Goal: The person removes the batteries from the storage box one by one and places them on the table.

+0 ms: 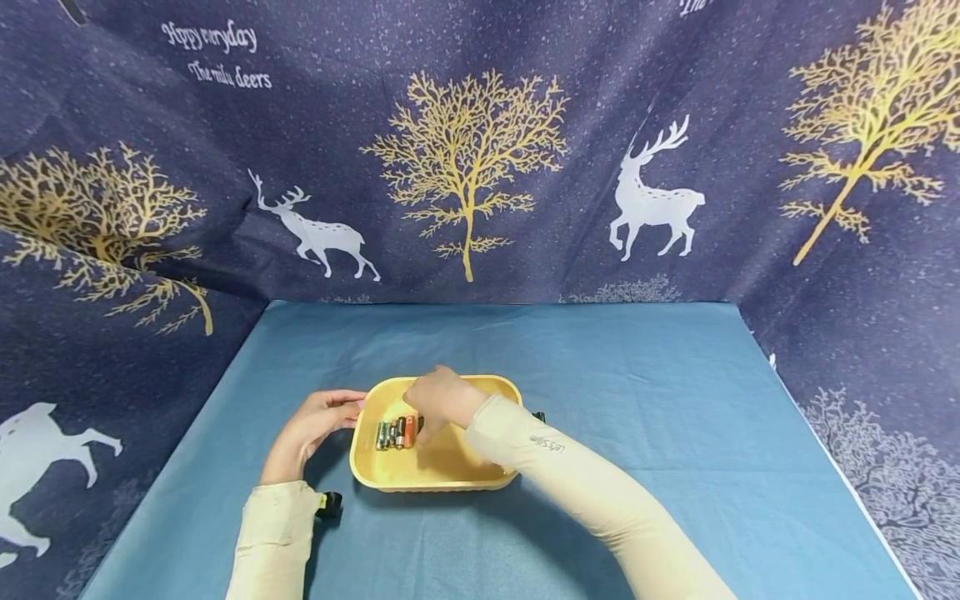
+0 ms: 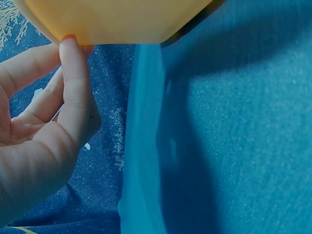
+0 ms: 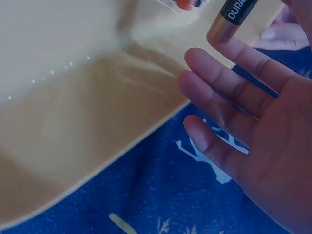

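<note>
A yellow plastic basin [image 1: 465,477] sits on the blue cloth. At its left end, my left hand [image 1: 311,425] pinches the wall with thumb and fingers; in the left wrist view the thumb [image 2: 74,87] presses against the yellow plastic. My right hand [image 1: 444,397] reaches in over the far rim and pinches a black battery with a copper end [image 3: 233,17], its other fingers spread loosely. Beside that hand, several batteries stand side by side in a row at the basin's left part, among them an orange battery [image 1: 409,432] and a green battery [image 1: 382,435].
Blue cloth [image 1: 637,400] covers the table around the basin. Behind it hangs a dark blue curtain [image 1: 525,250] printed with deer and trees. A black wrist camera [image 1: 328,505] juts from the left sleeve, low over the cloth.
</note>
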`<state>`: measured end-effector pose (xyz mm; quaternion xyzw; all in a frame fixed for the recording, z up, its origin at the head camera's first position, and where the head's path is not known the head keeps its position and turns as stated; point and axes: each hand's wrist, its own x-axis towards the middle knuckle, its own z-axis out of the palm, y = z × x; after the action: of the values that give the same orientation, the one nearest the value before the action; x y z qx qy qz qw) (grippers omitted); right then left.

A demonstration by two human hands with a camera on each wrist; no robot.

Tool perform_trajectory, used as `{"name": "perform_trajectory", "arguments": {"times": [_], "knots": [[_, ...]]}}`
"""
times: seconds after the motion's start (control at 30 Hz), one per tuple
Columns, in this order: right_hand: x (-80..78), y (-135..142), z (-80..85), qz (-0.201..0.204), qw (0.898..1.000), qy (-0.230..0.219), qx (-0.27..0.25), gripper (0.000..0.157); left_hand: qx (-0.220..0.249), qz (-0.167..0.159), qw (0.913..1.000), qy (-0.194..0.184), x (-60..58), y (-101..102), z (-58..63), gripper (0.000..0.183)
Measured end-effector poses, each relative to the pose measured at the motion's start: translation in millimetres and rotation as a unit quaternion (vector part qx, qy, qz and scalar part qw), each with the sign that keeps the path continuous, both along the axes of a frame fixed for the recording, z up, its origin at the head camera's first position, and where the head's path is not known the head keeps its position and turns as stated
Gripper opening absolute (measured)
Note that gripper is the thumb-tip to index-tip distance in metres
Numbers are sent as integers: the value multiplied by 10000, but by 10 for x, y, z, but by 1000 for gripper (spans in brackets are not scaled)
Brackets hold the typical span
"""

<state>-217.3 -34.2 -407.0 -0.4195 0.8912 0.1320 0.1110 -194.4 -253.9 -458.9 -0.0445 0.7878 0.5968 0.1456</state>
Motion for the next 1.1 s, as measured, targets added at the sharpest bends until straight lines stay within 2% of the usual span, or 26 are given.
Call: {"name": "perform_trajectory", "arguments": {"times": [0.37, 0.6, 0.87, 1.1], "knots": [[47, 123, 190, 147, 9994, 23, -300, 39, -11, 14, 10000, -10, 16, -8, -25, 40], [20, 284, 220, 125, 9977, -100, -657, 33, 31, 3, 10000, -19, -5, -16, -26, 40], [21, 453, 284, 184, 9954, 36, -937, 33, 48, -43, 10000, 10, -8, -28, -5, 41], [10, 604, 277, 222, 9930, 206, -1145, 33, 74, -9, 10000, 11, -11, -23, -30, 40]]}}
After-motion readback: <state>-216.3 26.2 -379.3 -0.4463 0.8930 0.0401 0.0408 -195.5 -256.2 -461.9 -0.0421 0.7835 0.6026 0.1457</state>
